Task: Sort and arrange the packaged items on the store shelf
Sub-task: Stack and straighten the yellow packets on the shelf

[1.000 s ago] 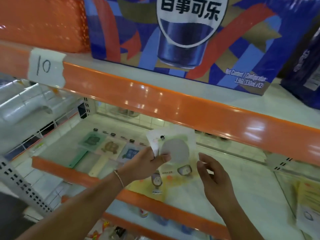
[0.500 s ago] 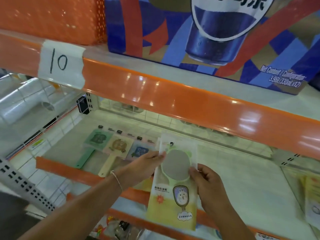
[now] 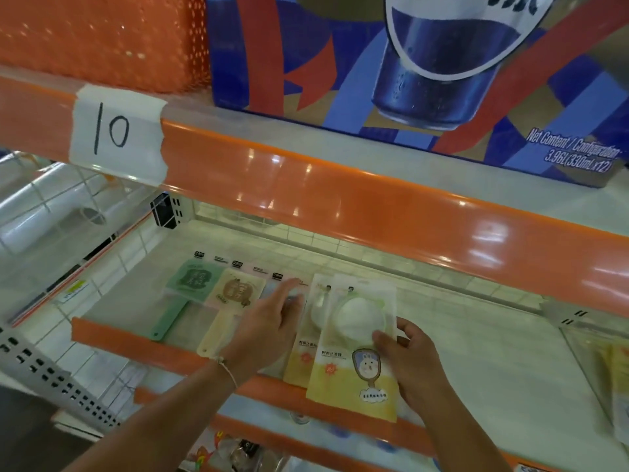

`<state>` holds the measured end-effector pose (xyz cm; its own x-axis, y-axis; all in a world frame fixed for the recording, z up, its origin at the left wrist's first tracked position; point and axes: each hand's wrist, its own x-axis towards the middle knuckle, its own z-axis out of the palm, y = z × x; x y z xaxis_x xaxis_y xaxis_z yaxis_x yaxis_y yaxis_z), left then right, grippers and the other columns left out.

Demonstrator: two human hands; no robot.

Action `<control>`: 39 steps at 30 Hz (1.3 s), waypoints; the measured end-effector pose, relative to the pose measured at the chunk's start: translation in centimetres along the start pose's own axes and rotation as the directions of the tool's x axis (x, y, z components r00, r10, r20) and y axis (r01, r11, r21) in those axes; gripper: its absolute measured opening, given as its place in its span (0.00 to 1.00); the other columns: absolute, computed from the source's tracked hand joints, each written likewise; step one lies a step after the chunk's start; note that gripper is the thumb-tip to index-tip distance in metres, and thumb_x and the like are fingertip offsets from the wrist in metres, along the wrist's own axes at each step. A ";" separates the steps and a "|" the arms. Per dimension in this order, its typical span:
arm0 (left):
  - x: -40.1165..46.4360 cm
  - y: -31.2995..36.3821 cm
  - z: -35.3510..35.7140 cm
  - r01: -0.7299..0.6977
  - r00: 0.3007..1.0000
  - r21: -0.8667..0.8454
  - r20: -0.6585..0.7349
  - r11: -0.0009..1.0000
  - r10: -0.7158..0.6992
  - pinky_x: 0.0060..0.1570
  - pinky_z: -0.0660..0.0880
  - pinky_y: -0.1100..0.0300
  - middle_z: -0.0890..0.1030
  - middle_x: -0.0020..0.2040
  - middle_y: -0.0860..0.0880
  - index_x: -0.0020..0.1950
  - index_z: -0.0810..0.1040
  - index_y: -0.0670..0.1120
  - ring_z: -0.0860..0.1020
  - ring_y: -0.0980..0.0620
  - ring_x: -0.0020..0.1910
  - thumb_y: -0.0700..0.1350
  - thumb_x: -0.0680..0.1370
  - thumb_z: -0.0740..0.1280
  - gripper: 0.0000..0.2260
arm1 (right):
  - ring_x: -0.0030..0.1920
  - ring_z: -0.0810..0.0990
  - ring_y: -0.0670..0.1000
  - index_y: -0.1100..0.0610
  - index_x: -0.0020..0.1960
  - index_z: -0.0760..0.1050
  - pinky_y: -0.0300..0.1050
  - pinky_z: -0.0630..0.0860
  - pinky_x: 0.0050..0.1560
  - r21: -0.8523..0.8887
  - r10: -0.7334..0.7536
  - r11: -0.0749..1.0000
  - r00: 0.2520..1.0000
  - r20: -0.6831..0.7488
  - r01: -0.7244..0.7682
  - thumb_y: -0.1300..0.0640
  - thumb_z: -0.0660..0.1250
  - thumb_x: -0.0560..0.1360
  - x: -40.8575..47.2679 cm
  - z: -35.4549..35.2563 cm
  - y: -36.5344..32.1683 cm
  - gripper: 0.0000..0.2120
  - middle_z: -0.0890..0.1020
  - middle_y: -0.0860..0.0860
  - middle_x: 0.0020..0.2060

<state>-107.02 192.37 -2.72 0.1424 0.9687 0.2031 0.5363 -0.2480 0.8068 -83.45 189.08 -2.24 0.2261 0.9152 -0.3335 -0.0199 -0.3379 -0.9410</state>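
The right hand [image 3: 413, 361] has its grip closed on a yellow-and-white mirror package [image 3: 357, 349], thumb on the front face beside the printed rabbit mirror and fingers curled behind the right edge. The package lies tilted over the front lip of the white shelf [image 3: 493, 362], its lower end hanging past the orange edge strip. It overlaps a second, matching yellow package [image 3: 308, 349] just to its left, which lies flat on the shelf.

The left hand [image 3: 272, 327] reaches in with fingers straight and spread, its grip open, resting on a blurred bluish package [image 3: 272, 287] that it mostly hides. A thin bracelet [image 3: 227, 367] circles that wrist.

Further left on the same shelf lie a beige hand mirror [image 3: 235, 298] and a green hand mirror [image 3: 190, 284], side by side, handles pointing to the front edge.

On the orange rail of the shelf above is a paper label [image 3: 115, 132] marked "10". Above it stands a blue cola carton [image 3: 408, 69]. At the far right edge, more yellow packages [image 3: 612, 376] lie on the shelf, only partly in view.
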 end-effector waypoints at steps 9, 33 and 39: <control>-2.8 -5.0 0.6 -0.376 0.908 0.442 0.000 0.814 0.419 0.52 0.65 0.61 0.80 0.48 0.53 0.51 0.82 0.47 0.75 0.52 0.49 0.50 0.81 0.58 0.14 | 0.44 0.86 0.58 0.55 0.56 0.78 0.57 0.82 0.50 -0.127 -0.044 0.991 0.999 -0.010 0.042 0.62 0.72 0.75 3.4 1.8 1.0 0.11 0.87 0.57 0.41; -3.2 -5.5 0.9 -0.392 0.896 0.543 0.044 0.743 0.442 0.57 0.69 0.46 0.79 0.50 0.49 0.44 0.82 0.47 0.74 0.45 0.58 0.55 0.79 0.58 0.17 | 0.34 0.79 0.53 0.60 0.45 0.79 0.49 0.77 0.39 -0.701 -0.211 0.688 0.976 0.051 0.185 0.46 0.70 0.74 3.5 2.6 1.7 0.16 0.83 0.58 0.38; -3.3 -5.3 0.8 -0.376 0.912 0.567 0.084 0.733 0.402 0.57 0.70 0.44 0.79 0.56 0.49 0.49 0.82 0.49 0.72 0.45 0.64 0.56 0.80 0.56 0.18 | 0.38 0.82 0.52 0.56 0.46 0.80 0.46 0.77 0.38 -0.697 -0.205 0.693 0.977 0.050 0.181 0.47 0.70 0.75 3.2 2.6 1.6 0.12 0.83 0.54 0.37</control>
<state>-109.71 190.46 -8.14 0.4157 0.7828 0.4630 0.8112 -0.5493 0.2006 -85.32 192.02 -4.94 0.1768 0.9748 -0.1358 0.7064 -0.2217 -0.6722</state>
